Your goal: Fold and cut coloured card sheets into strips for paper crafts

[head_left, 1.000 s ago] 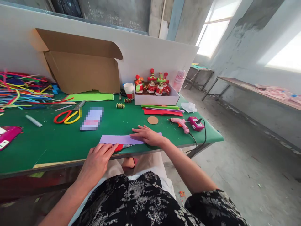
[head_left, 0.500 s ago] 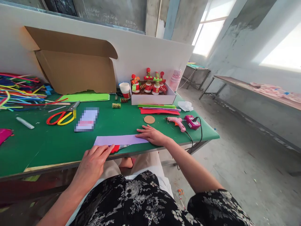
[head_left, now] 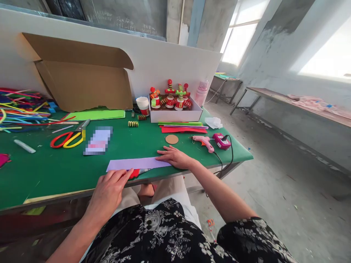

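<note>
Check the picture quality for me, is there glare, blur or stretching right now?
Head view: the window is washed out to white; head view: a flat rectangle on the table is pixelated, its details unreadable; head view: the bench at right slants, perhaps wide-angle stretching; head view: the purple strip and both hands look fairly sharp.

Camera worn on the head | above the near side of the green table [head_left: 137,144] | faces forward and down | close to the table, left hand [head_left: 111,186] and right hand [head_left: 175,157] both in view | sees past the table too, to the bench [head_left: 274,95] on its right
</note>
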Demonstrator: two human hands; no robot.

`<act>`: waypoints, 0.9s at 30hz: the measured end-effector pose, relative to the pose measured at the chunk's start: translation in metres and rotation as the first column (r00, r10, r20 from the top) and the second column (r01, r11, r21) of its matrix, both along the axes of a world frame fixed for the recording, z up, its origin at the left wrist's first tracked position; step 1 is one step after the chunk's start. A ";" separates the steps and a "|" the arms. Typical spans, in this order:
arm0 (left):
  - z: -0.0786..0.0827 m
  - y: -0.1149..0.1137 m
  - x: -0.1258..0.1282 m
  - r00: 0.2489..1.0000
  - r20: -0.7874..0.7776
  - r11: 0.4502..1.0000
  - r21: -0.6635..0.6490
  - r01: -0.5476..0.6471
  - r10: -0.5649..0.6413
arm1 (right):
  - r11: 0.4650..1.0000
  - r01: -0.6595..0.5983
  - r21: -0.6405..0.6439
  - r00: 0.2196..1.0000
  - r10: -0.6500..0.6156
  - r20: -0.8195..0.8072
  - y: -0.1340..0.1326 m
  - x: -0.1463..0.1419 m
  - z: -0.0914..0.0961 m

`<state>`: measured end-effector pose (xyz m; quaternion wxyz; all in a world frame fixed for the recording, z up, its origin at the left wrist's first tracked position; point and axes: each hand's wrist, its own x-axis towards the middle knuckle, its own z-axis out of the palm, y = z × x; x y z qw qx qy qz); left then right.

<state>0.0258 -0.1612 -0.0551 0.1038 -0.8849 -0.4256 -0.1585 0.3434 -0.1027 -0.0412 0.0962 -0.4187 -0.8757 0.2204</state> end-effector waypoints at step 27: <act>0.004 -0.004 0.020 0.999 -0.022 0.999 -0.023 0.024 -0.024 | 1.000 0.004 -0.004 1.000 -0.004 0.008 -0.002 -0.003 0.004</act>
